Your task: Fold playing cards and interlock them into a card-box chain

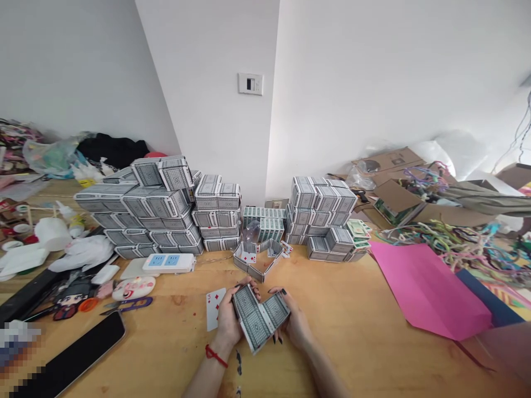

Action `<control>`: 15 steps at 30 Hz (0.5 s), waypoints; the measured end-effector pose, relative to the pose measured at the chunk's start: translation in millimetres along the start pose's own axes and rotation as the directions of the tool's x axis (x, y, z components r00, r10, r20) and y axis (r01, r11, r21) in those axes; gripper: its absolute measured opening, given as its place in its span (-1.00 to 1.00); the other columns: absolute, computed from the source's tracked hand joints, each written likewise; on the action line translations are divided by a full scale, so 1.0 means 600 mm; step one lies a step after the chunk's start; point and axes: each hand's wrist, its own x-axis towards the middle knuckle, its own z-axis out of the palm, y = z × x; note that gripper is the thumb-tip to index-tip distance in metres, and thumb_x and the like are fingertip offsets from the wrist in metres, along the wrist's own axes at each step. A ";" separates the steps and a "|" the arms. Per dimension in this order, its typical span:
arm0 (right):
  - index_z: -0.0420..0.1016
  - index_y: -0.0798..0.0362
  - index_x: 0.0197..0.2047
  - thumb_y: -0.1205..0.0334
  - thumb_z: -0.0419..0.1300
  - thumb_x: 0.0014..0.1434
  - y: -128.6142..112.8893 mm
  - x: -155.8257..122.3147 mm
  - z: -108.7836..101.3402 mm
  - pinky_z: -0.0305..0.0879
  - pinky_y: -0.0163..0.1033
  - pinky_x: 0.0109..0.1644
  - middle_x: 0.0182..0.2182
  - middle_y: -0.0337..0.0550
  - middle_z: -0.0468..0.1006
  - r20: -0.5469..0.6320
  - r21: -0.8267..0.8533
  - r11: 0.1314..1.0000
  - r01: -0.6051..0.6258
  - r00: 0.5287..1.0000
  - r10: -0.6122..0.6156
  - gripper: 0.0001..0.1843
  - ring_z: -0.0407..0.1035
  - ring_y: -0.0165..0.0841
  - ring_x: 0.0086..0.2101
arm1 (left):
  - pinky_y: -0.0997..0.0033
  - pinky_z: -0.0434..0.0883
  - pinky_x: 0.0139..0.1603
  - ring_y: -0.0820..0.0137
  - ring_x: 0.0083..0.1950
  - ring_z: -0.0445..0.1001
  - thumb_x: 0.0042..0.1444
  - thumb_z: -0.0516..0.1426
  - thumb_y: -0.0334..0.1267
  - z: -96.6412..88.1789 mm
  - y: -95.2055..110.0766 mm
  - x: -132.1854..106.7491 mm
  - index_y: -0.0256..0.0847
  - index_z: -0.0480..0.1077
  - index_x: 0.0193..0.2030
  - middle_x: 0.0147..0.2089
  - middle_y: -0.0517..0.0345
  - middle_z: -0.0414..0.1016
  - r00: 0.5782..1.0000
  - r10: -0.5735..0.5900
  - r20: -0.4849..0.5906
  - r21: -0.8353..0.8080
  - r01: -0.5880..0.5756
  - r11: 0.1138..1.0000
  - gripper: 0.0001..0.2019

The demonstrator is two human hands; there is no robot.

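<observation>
Between my two hands is a folded playing-card block (pixel 259 318) with grey-patterned card backs, bent into an angled shape above the table. My left hand (pixel 230 315) grips its left side, and a red cord circles that wrist. On the other side my right hand (pixel 294 318) holds the right end, its dark-nailed fingers partly hidden behind the block. A loose three of diamonds (pixel 213 310) lies face up beside my left hand. Just beyond my hands stands an open frame of joined cards (pixel 259 271), with some face-up cards in and beside it.
Stacked card blocks (pixel 149 204) rise at the back left, with another stack (pixel 319 210) at the back right. A power strip (pixel 169 263), small scissors (pixel 128 304) and a phone (pixel 83 354) lie leftward. Pink paper (pixel 431 287) and tangled cords (pixel 448 237) cover the right.
</observation>
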 end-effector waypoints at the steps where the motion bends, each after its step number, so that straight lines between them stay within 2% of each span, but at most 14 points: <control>1: 0.27 -0.05 -0.11 -0.13 0.02 0.05 0.000 0.000 0.000 0.08 -0.42 -0.80 -0.56 -0.31 0.42 -0.020 0.036 0.999 0.016 1.000 -0.015 -0.57 0.27 -0.46 -0.76 | 0.30 0.41 -0.25 0.33 -0.36 0.51 -0.04 0.04 -0.27 0.001 0.000 0.000 -0.25 0.43 -0.18 -0.29 0.06 0.54 1.000 0.011 0.016 -0.011 -0.011 1.000 -0.72; 5: 0.30 -0.04 -0.04 -0.16 0.01 0.05 -0.005 -0.001 -0.005 0.20 -0.37 -0.67 -0.36 -0.18 0.50 -0.056 0.208 0.976 0.060 0.997 -0.050 -0.50 0.36 -0.40 -0.58 | 0.28 0.38 -0.15 0.30 -0.23 0.50 0.04 0.03 -0.15 -0.001 -0.001 0.001 -0.20 0.42 -0.11 -0.23 0.07 0.54 0.998 0.044 0.042 -0.012 -0.043 0.999 -0.68; 7: 0.37 -0.01 -0.12 -0.15 0.07 0.01 -0.009 -0.004 -0.009 0.27 -0.32 -0.56 -0.28 -0.12 0.52 -0.004 0.263 0.963 0.064 0.998 -0.065 -0.53 0.40 -0.34 -0.47 | 0.28 0.36 -0.10 0.28 -0.16 0.48 0.05 0.03 -0.10 -0.004 -0.002 0.001 -0.19 0.40 -0.08 -0.19 0.07 0.53 0.998 0.047 0.033 0.025 -0.048 0.999 -0.65; 9: 0.42 -0.01 -0.20 -0.02 0.20 -0.06 -0.013 -0.008 -0.013 0.32 -0.22 -0.38 -0.23 -0.10 0.52 0.056 0.287 0.955 0.071 0.994 -0.091 -0.63 0.41 -0.27 -0.33 | 0.28 0.34 -0.07 0.26 -0.10 0.45 0.04 0.04 -0.07 -0.008 -0.005 0.001 -0.18 0.39 -0.05 -0.14 0.07 0.52 0.998 0.049 0.035 0.073 -0.052 0.996 -0.63; 12: 0.42 0.01 -0.18 0.17 0.27 -0.13 -0.014 -0.011 -0.017 0.26 -0.06 -0.12 -0.15 -0.07 0.50 0.079 0.288 0.954 0.084 0.991 -0.111 -0.64 0.36 -0.18 -0.15 | 0.27 0.30 -0.03 0.23 -0.02 0.40 0.04 0.05 -0.06 -0.011 -0.012 0.000 -0.17 0.36 -0.01 -0.08 0.06 0.49 0.996 0.051 0.072 0.166 -0.063 0.984 -0.61; 15: 0.42 0.02 -0.15 0.14 0.25 -0.10 -0.013 -0.010 -0.024 0.20 0.00 -0.05 -0.15 -0.04 0.50 0.044 0.283 0.956 0.078 0.995 -0.094 -0.61 0.33 -0.15 -0.09 | 0.25 0.26 0.01 0.20 0.05 0.34 0.05 0.03 -0.04 -0.013 -0.019 0.000 -0.16 0.35 0.00 -0.01 0.04 0.44 0.988 0.064 0.137 0.266 -0.099 0.959 -0.59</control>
